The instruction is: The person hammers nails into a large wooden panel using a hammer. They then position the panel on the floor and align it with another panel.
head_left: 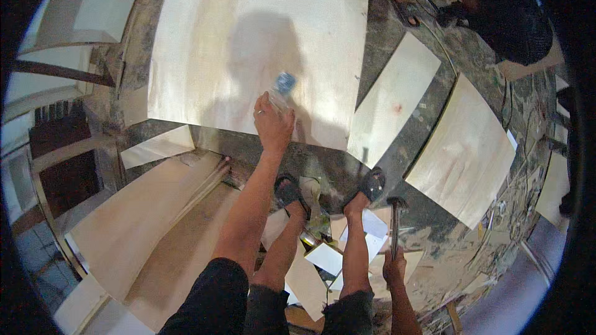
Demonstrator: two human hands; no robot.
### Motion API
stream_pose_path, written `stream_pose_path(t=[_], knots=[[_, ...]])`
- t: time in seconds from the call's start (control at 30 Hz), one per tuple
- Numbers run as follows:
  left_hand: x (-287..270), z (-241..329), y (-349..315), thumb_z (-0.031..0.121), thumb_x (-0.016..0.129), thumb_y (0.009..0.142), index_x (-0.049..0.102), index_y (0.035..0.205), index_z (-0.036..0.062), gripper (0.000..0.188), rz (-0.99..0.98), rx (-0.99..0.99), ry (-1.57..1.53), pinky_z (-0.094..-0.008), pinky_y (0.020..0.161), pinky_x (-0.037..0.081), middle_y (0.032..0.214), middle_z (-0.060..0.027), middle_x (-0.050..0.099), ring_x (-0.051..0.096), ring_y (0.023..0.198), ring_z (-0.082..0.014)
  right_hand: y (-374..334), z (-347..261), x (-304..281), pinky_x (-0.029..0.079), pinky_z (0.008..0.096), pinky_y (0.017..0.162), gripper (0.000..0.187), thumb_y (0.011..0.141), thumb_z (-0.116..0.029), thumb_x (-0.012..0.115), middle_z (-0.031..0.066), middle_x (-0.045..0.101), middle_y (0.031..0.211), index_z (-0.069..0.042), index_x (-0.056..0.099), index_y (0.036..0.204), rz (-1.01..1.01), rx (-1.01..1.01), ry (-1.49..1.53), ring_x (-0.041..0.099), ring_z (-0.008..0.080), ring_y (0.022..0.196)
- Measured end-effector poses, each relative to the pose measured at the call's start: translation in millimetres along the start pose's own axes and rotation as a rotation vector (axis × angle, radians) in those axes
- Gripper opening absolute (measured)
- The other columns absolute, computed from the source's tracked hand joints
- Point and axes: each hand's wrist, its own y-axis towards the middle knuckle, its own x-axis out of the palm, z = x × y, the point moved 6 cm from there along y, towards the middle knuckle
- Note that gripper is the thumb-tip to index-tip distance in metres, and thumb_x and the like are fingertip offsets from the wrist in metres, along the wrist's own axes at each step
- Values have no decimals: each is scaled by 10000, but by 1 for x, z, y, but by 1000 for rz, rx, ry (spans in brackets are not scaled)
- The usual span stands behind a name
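Ahead of the feet lies a board, with the left hand and the container it holds over the near part. To the board's right lies a panel, then a second panel, with a co-worker beyond; sheets lie left of the legs. Offcuts lie between and around the legs, the hammer in the right hand to their right

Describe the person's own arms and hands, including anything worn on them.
The left hand and right hand are ungloved. A plain black sleeve covers the upper left arm, leaving its forearm bare; a small pale band on one left finger looks like a ring. No right sleeve shows.
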Motion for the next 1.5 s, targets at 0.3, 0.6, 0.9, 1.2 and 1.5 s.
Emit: stream_pose_path(t=[0.3, 0.6, 0.9, 1.2, 1.5], knots=[[45, -9, 59, 329, 686, 897, 429, 1404, -13, 663, -266, -36, 199, -478, 975, 514, 1395, -269, 495, 520, 1264, -410, -164, 178, 18, 510, 504, 740, 300, 966, -368, 624, 160, 623, 807, -70, 610, 1003, -238, 871, 338, 625, 319, 769], [5, -60, -47, 140, 648, 917, 603, 1224, -7, 344, -315, -345, -318, -469, 842, 508, 1081, -231, 656, 636, 1007, -407, -195, 172, 48, 507, 485, 678, 345, 968, -399, 618, 144, 615, 757, -55, 605, 980, -409, 654, 218, 626, 294, 704], [-117, -15, -200, 115, 572, 970, 573, 1316, 78, 348, -725, -1054, -1397, -331, 789, 559, 1149, -55, 643, 636, 982, -179, -242, 98, 5, 511, 413, 485, 335, 964, -340, 622, 135, 649, 711, -13, 577, 907, -401, 443, 268, 651, 235, 588], [-295, 104, -180, 136, 620, 900, 515, 1391, 67, 507, -1187, -828, -1624, -388, 797, 516, 995, -58, 602, 616, 847, -210, -332, 56, -51, 536, 412, 575, 351, 917, -287, 683, 110, 622, 727, 16, 597, 1072, -289, 417, 166, 626, 238, 634], [-354, 191, -142, 275, 595, 867, 468, 1431, 0, 640, -1504, -711, -1694, -453, 1003, 487, 1187, -188, 611, 605, 1102, -342, -413, 38, 11, 510, 455, 463, 318, 955, -284, 635, 147, 632, 642, 15, 653, 848, -247, 616, 585, 641, 285, 515]])
